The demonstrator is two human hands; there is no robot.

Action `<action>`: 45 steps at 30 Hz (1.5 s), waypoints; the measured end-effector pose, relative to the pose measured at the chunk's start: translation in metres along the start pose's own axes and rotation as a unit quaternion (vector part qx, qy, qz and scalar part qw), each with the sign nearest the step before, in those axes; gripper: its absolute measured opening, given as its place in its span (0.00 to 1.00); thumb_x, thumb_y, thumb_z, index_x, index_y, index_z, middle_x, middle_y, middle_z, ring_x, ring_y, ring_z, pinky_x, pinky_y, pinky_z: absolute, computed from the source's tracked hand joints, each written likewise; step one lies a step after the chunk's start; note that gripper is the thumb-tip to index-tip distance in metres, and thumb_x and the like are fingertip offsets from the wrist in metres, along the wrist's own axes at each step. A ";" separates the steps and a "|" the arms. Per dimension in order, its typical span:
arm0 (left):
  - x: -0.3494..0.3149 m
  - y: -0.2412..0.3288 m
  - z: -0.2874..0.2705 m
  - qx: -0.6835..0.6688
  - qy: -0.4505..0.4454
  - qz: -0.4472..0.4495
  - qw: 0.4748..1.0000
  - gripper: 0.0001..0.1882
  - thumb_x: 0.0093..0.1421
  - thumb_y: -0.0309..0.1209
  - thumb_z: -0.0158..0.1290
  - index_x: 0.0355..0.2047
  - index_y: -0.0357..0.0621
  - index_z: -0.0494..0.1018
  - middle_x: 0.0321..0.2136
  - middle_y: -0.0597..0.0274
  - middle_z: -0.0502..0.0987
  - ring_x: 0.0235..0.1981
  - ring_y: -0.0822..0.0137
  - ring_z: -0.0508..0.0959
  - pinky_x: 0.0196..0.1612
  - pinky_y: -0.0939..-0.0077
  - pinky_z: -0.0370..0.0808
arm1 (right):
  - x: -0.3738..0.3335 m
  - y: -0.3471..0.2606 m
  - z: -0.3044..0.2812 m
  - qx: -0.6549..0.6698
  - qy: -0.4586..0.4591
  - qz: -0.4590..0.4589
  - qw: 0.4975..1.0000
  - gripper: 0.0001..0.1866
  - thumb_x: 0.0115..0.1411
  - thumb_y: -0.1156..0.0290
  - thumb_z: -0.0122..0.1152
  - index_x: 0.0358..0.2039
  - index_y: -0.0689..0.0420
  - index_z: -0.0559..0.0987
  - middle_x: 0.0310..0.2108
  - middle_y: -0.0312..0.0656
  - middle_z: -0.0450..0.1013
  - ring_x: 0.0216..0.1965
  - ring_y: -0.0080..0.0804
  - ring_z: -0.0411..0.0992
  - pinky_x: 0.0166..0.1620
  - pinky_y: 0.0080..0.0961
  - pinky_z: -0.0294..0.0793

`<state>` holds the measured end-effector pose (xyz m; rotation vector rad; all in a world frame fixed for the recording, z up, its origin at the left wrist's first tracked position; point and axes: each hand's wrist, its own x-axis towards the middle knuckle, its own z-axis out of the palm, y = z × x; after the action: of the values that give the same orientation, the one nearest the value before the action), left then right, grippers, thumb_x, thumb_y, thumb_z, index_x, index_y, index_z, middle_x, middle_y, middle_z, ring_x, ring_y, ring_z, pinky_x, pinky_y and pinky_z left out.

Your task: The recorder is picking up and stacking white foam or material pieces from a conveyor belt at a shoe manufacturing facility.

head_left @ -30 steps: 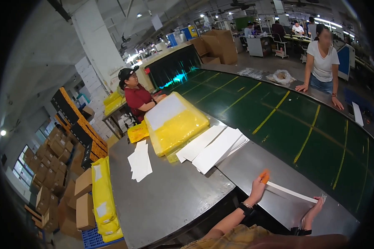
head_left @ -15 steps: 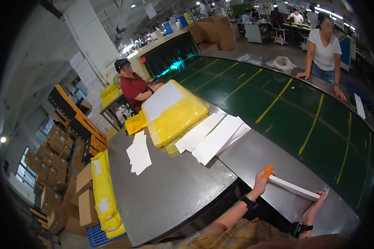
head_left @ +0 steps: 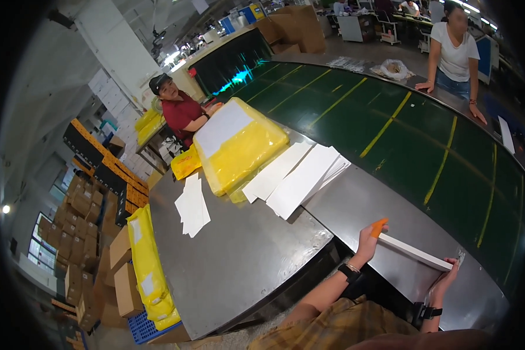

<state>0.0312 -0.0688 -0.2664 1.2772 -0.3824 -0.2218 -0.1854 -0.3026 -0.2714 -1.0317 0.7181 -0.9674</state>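
A long flat white box is held edge-on above the grey metal table, between my two hands. My left hand grips its left end, and an orange tool sticks up from that hand. My right hand holds the box's right end near the table edge. Both wrists wear dark bands. Further up the table lies a fan of flat white boxes beside a large yellow bag with a white sheet on it.
A dark green conveyor belt with yellow lines runs along the right. A person in red sits at the table's far end; another in white leans on the belt. White sheets lie left; yellow parcels and cardboard boxes stand below.
The view has shifted slightly, so the table and belt sit a bit higher. My hands still hold the white box in the same grip; its right end has dropped a little.
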 end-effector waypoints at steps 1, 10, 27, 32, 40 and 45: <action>0.000 -0.001 -0.001 0.001 0.003 0.000 1.000 0.19 0.69 0.34 0.44 0.52 0.37 0.76 0.41 0.57 0.82 0.44 0.68 0.79 0.53 0.73 0.71 | -0.002 -0.002 0.003 0.000 -0.002 0.002 1.000 0.18 0.71 0.51 0.45 0.38 0.54 0.71 0.37 0.37 0.69 0.44 0.28 0.67 0.54 0.27 0.62; 0.001 0.007 0.003 0.001 0.013 -0.034 0.999 0.20 0.70 0.35 0.43 0.53 0.33 0.75 0.41 0.54 0.82 0.45 0.65 0.80 0.54 0.72 0.71 | -0.002 -0.003 -0.005 -0.009 -0.036 0.000 0.999 0.18 0.71 0.51 0.45 0.39 0.54 0.72 0.39 0.37 0.69 0.46 0.27 0.66 0.55 0.27 0.61; 0.004 0.004 0.001 -0.004 0.008 -0.027 1.000 0.21 0.71 0.36 0.43 0.51 0.31 0.75 0.40 0.53 0.82 0.43 0.66 0.80 0.53 0.72 0.73 | -0.003 -0.004 -0.006 -0.003 -0.054 0.013 0.998 0.18 0.72 0.52 0.45 0.41 0.55 0.72 0.41 0.38 0.69 0.48 0.28 0.67 0.58 0.27 0.61; 0.007 0.015 0.002 0.007 -0.009 -0.046 0.999 0.23 0.71 0.38 0.45 0.57 0.33 0.71 0.46 0.53 0.80 0.47 0.66 0.78 0.55 0.72 0.71 | 0.002 -0.001 -0.012 0.004 -0.055 0.014 0.998 0.18 0.72 0.52 0.45 0.40 0.54 0.72 0.40 0.37 0.69 0.48 0.28 0.67 0.58 0.27 0.62; 0.026 0.081 -0.091 -0.219 0.190 -0.051 0.956 0.29 0.69 0.51 0.43 0.64 0.49 0.61 0.50 0.53 0.75 0.43 0.66 0.75 0.52 0.71 0.72 | -0.008 -0.019 0.004 0.001 -0.040 0.024 0.999 0.18 0.72 0.52 0.44 0.38 0.55 0.72 0.39 0.38 0.69 0.45 0.28 0.68 0.55 0.27 0.63; 0.006 0.122 -0.199 -0.384 0.460 0.022 0.801 0.23 0.65 0.58 0.43 0.48 0.57 0.67 0.43 0.58 0.74 0.39 0.64 0.73 0.44 0.66 0.71 | -0.004 -0.004 0.002 -0.011 -0.045 0.003 0.999 0.19 0.73 0.52 0.43 0.38 0.55 0.72 0.38 0.39 0.69 0.45 0.29 0.67 0.54 0.28 0.63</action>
<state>0.1097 0.1392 -0.1956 0.4441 0.4977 0.2844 -0.1865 -0.2984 -0.2667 -1.0845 0.6595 -0.9035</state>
